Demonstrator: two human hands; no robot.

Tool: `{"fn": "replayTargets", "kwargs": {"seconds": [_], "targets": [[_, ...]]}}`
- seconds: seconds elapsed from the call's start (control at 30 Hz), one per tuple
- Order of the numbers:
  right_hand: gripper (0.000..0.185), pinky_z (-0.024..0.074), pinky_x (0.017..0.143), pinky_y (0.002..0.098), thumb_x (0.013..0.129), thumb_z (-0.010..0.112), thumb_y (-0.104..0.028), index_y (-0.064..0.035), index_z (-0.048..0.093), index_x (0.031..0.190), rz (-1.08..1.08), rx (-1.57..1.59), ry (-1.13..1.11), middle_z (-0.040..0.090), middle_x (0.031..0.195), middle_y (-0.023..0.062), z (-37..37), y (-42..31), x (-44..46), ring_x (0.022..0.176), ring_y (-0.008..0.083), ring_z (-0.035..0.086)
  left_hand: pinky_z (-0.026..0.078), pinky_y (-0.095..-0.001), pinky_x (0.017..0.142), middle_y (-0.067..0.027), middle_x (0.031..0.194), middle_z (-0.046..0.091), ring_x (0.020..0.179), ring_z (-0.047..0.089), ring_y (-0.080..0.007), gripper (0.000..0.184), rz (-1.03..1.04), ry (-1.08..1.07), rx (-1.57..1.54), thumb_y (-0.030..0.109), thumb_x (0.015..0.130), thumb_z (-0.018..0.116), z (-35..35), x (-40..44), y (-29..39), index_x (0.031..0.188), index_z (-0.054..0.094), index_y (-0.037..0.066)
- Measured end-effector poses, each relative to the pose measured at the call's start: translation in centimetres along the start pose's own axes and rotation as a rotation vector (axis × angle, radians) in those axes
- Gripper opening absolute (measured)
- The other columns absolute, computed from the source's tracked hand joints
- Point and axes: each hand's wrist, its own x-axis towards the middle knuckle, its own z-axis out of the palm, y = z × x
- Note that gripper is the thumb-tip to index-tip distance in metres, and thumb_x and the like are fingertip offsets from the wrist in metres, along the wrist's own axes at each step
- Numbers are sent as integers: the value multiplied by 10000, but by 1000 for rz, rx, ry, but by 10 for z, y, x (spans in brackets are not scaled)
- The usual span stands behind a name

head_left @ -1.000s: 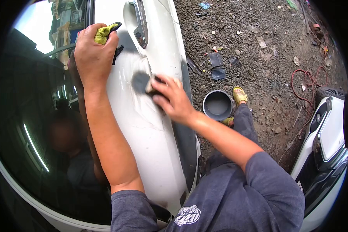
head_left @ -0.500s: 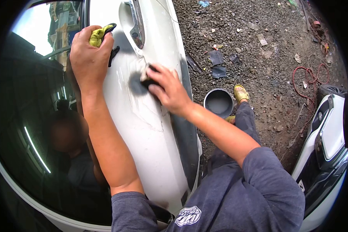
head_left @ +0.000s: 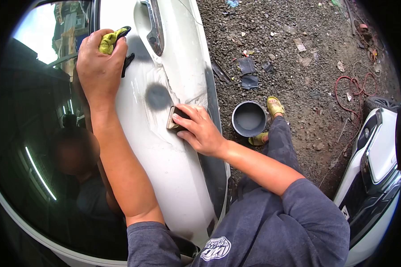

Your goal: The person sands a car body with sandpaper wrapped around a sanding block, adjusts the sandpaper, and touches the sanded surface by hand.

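Note:
My left hand (head_left: 100, 69) is closed on a crumpled yellow and black cloth (head_left: 108, 44) and rests by the car window's edge. Below and to the right of it, my right hand (head_left: 204, 133) grips a dark sanding block with a pale face (head_left: 173, 119). The block lies against the white car door (head_left: 167, 191), which carries wet, milky smears. Just above the block is a round grey patch (head_left: 157, 96) on the paint. A chrome door handle (head_left: 155, 34) sits farther up the panel. The block's underside is hidden.
On the gravel beside the car stands a dark bucket (head_left: 234, 115) with greyish liquid, close to my sandalled foot (head_left: 275, 106). A red hose (head_left: 337, 89) lies coiled at the right. Another white vehicle (head_left: 385, 142) is at the right edge.
My right hand has moved the sanding block down the door, toward me, uncovering the whole grey patch. My left hand keeps its hold on the cloth, almost in place.

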Motion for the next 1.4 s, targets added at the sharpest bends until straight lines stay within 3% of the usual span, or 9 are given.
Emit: {"fn": "replayTargets", "kwargs": {"seconds": [0.17, 0.3, 0.33, 0.47, 0.5, 0.7, 0.87, 1.1, 1.4], "targets": [[502, 431, 1073, 455, 936, 732, -154, -120, 610, 1422, 36, -66, 154, 560, 1476, 158, -8, 35, 68, 1171, 390, 540, 552, -393, 852, -108, 1006, 707, 921, 695, -297, 266, 33, 27, 2, 229, 849, 780, 0, 1, 2, 1053, 747, 62], [550, 437, 1074, 478, 910, 753, -131, -127, 605, 1440, 30, -70, 103, 539, 1500, 156, -4, 8, 25, 1176, 400, 542, 553, -394, 846, -110, 1001, 706, 911, 695, -300, 265, 37, 30, -2, 228, 849, 782, 1, 0, 2, 1052, 747, 61], [572, 384, 1125, 497, 928, 722, -82, -143, 573, 1476, 13, -20, 67, 497, 1544, 208, -4, 3, 16, 1318, 399, 523, 554, -394, 845, -110, 999, 705, 908, 695, -301, 265, 37, 29, 0, 227, 849, 783, 1, 0, 3, 1052, 746, 60], [496, 393, 1108, 461, 949, 713, -122, -112, 606, 1434, 132, -31, 83, 533, 1523, 182, -10, 24, 62, 1312, 400, 531, 554, -395, 844, -110, 998, 706, 903, 695, -304, 268, 35, 33, -4, 228, 849, 784, 1, 1, 3, 1051, 746, 57], [477, 432, 1023, 451, 934, 734, -168, -119, 621, 1395, 50, -84, 204, 580, 1443, 169, -7, 34, 79, 1180, 387, 567, 554, -395, 843, -110, 998, 706, 901, 695, -304, 268, 34, 34, -3, 229, 849, 785, 1, 0, 3, 1050, 746, 56], [547, 396, 1121, 512, 916, 744, -141, -105, 590, 1440, 38, -35, 91, 513, 1527, 193, -1, -7, 17, 1302, 451, 531, 554, -397, 842, -115, 997, 705, 899, 695, -307, 271, 40, 40, 13, 229, 846, 785, 0, 1, 4, 1047, 746, 51], [470, 394, 1134, 473, 935, 745, -190, -70, 633, 1376, 151, -27, 189, 576, 1448, 200, -7, 19, 77, 1329, 390, 532, 545, -385, 861, -109, 1014, 704, 918, 694, -293, 289, 3, 8, -9, 243, 851, 784, 0, 1, 2, 1067, 744, 54], [506, 428, 1067, 524, 904, 770, -230, -89, 636, 1371, 44, -10, 106, 563, 1423, 217, 9, -38, 19, 1267, 400, 555, 551, -409, 835, -128, 964, 694, 895, 684, -320, 257, 57, 43, -2, 213, 835, 782, 1, 1, 2, 1021, 735, 43], [524, 415, 1086, 477, 909, 775, -231, -92, 630, 1393, 72, -60, 175, 573, 1441, 197, 13, -26, 82, 1262, 393, 565, 551, -419, 847, -143, 976, 709, 911, 684, -339, 233, 94, 48, -11, 187, 834, 787, 0, 1, 2, 1007, 735, 39]]}}
